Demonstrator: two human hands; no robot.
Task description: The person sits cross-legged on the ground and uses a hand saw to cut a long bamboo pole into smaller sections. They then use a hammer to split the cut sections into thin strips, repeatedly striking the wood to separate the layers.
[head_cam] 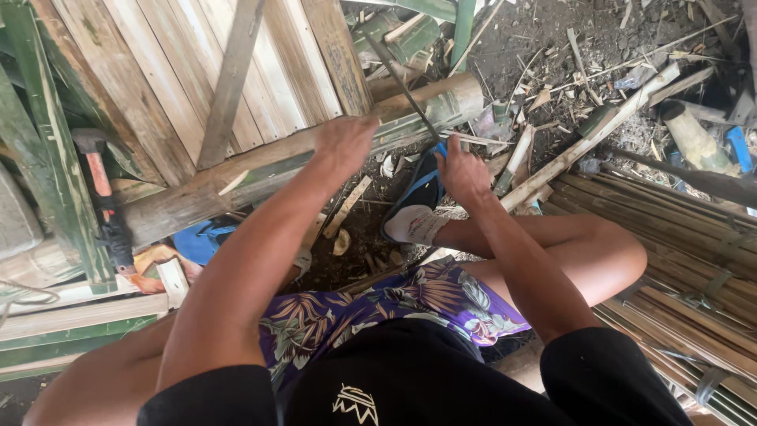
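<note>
Sawing step in hand, I judge: right hand (461, 175) is closing its grip around the hand saw (402, 83) handle, blade running to 11 o'clock across the thick bamboo pole (260, 170). Left hand (344, 140) is pressing down on the pole, closed over it. Hammer (102, 197) is lying at 9 o'clock. Next move calls for steady bracing.
</note>
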